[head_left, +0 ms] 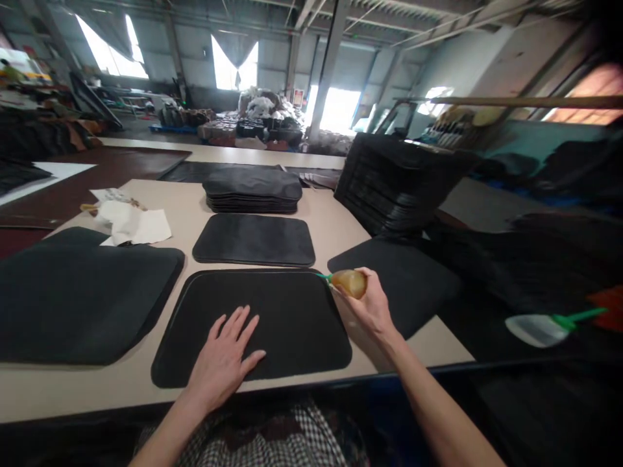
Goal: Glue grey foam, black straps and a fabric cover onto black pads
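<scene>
A black rounded-corner panel (pixel 287 324) lies flat on the table in front of me. My left hand (pixel 226 353) rests on its left half, fingers spread. In my right hand (pixel 374 305) is a squeeze bottle (pixel 349 283) of amber liquid, tipped sideways. Its thin green nozzle points left and meets the panel's upper right corner. A thin pale line runs along the panel's far edge. Just beyond it lies a similar black panel (pixel 256 239).
Behind stands a stack of black panels (pixel 252 188). Larger black sheets lie at left (pixel 82 298) and right (pixel 394 279). Crumpled white paper (pixel 129 220) sits at the back left. A clear bottle with a green nozzle (pixel 538 329) lies far right. A tall black stack (pixel 394 181) stands behind.
</scene>
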`<state>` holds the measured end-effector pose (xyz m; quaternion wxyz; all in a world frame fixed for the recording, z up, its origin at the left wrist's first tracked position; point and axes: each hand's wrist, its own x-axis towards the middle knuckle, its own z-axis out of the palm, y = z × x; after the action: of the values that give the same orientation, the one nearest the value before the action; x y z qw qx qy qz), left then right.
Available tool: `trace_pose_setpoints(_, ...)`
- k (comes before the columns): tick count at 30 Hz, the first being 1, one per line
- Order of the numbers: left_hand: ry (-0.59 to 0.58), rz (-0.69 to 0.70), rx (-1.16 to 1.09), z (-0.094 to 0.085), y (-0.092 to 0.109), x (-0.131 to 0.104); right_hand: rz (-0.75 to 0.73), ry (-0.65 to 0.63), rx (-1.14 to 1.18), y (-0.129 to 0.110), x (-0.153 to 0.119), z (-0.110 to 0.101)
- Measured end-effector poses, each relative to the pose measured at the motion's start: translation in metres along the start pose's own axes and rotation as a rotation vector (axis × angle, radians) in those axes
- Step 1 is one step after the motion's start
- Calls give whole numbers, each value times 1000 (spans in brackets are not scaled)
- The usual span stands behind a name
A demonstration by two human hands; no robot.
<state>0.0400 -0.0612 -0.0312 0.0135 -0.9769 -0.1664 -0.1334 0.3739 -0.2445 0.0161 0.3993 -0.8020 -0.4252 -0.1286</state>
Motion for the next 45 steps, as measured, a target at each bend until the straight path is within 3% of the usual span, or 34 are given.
trace_pose_setpoints(5, -11, 17, 37, 2, -1, 0, 38, 4, -12, -1, -19, -21)
trace_pose_setpoints(10, -20, 8, 23, 4, -1, 1, 46, -23, -56, -8, -48, -56)
trace_pose_setpoints(17, -28, -10, -42, 1, 1, 1, 143, -105, 1, -11, -112, -106)
trace_pose_setpoints(22, -50, -3, -41, 0, 1, 1, 252, -59, 51, -14, -156, -116)
trace_pose_setpoints(27, -88, -26, -123, -3, -1, 1, 355, -56, 212, -35, -172, -94)
trace_pose_setpoints(30, -79, -82, -317, -9, -7, -1, 356, -49, 303, -54, -166, -74)
trace_pose_setpoints(34, 28, -283, -733, -24, -24, -9, 314, -126, 383, -74, -154, -50)
trace_pose_setpoints(36, 68, -376, -826, -35, -36, -16, 286, -183, 407, -81, -151, -39)
trace_pose_setpoints(40, 64, -412, -771, -58, -65, -33, 228, -299, 432, -99, -151, -13)
trace_pose_setpoints(45, -65, -257, -594, -72, -103, -47, 103, -374, 553, -143, -142, 37)
